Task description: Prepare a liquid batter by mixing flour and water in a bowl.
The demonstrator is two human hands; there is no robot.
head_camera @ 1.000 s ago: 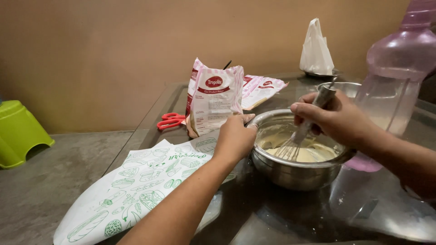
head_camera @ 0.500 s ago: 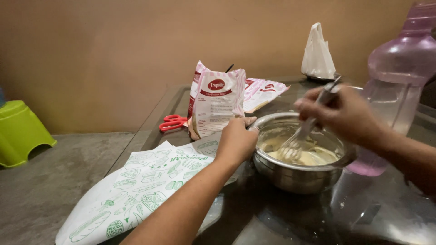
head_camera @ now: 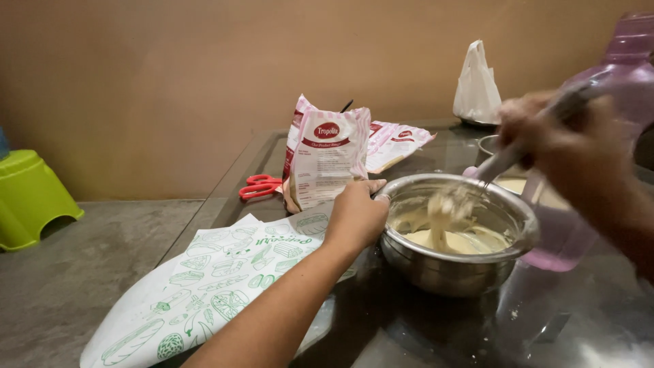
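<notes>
A steel mixing bowl (head_camera: 443, 269) with pale batter (head_camera: 463, 240) stands on the dark glass table. My left hand (head_camera: 355, 217) grips the bowl's left rim. My right hand (head_camera: 565, 146), blurred with motion, holds the handle of a metal whisk (head_camera: 458, 201) lifted above the batter, with batter clinging to its wires.
An upright red-and-white paper bag (head_camera: 327, 160) stands behind the bowl, a flat one (head_camera: 395, 140) beyond it, red scissors (head_camera: 259, 187) to its left. Green-printed white paper (head_camera: 211, 286) lies left. A purple plastic jug (head_camera: 599, 116) stands right, a white bag (head_camera: 475, 85) far back, a green stool (head_camera: 30, 197) on the floor.
My right hand has raised the whisk up and to the right, out of the batter. My left hand has stayed on the bowl's rim.
</notes>
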